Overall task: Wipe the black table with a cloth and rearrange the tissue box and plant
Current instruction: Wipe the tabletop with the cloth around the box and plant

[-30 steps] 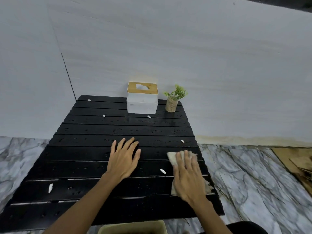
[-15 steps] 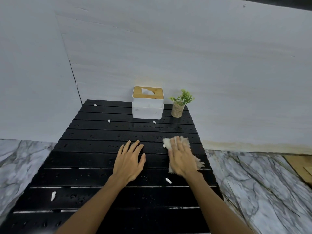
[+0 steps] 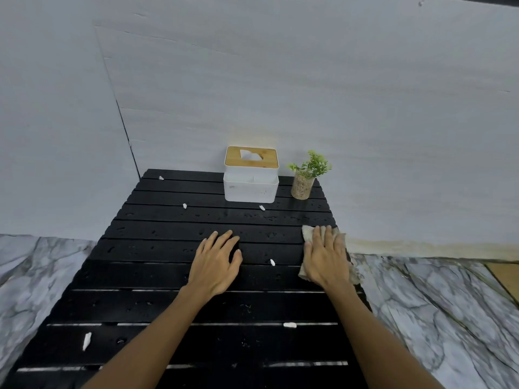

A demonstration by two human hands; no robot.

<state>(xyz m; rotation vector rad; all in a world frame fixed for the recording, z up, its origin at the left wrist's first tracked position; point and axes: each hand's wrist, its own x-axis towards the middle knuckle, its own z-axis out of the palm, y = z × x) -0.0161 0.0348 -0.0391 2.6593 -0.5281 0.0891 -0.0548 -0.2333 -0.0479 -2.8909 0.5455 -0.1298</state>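
Observation:
The black slatted table (image 3: 157,276) fills the middle of the view, dotted with water drops and small white scraps. My right hand (image 3: 325,256) lies flat on a beige cloth (image 3: 308,233) at the table's right edge, pressing it down. My left hand (image 3: 216,262) rests flat on the slats at the centre, fingers apart, holding nothing. At the far end, against the wall, stands a white tissue box (image 3: 250,181) with a wooden lid. A small green plant (image 3: 304,175) in a cork-coloured pot stands just right of it.
White scraps lie scattered on the table, one (image 3: 272,262) between my hands, another (image 3: 87,340) near the front left. A white wall rises behind the table. Marble-patterned floor (image 3: 449,299) surrounds it on both sides.
My right hand has slid the cloth away from me and to the right, up to the table's right edge. My left hand has barely moved.

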